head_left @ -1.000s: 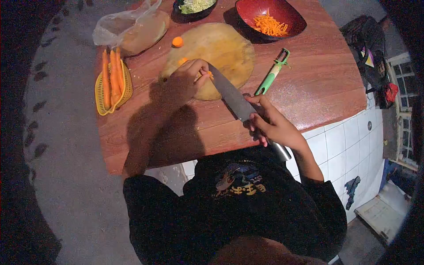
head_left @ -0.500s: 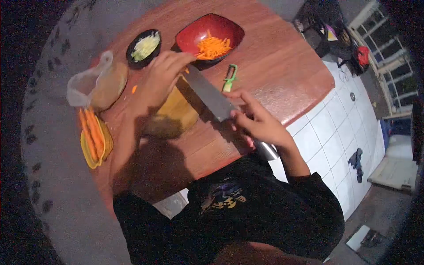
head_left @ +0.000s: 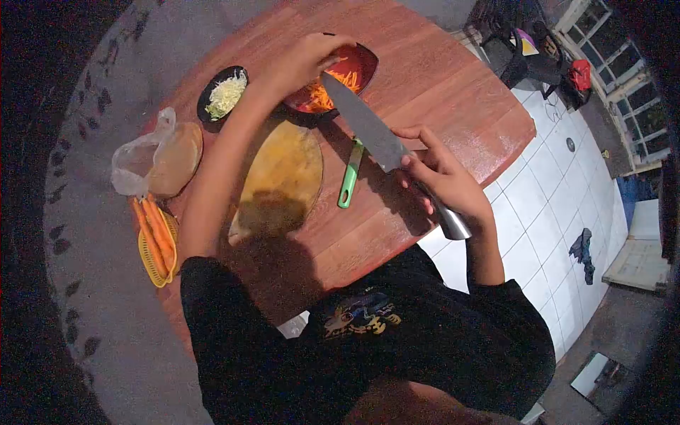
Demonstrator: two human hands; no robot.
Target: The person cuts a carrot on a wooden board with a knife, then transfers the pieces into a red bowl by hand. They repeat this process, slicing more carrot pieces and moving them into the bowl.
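A large knife [head_left: 365, 120] is in my right hand [head_left: 448, 177], its metal handle pointing toward me and its blade slanting up to the left. The blade's tip reaches the red bowl [head_left: 366, 62], which holds shredded carrot [head_left: 322, 98]. My left hand [head_left: 312, 62] is over the bowl's left side beside the tip, fingers bent; whether it holds anything is hidden. Below the bowl lies an oval wooden cutting board [head_left: 283, 166] with no food visible on it. A green-handled peeler [head_left: 350, 177] lies right of the board, partly behind the blade.
A black bowl of pale shreds [head_left: 227, 98] stands left of my left forearm. Further left are a plastic bag [head_left: 145, 159] by a round brownish item [head_left: 178, 159], and a yellow basket [head_left: 147, 255] with carrots [head_left: 157, 237]. The wooden table [head_left: 425, 78] ends above white floor tiles.
My left hand has moved up from above the board to the red bowl. The knife and my right hand have shifted slightly right, and more of the board and the peeler's handle now show.
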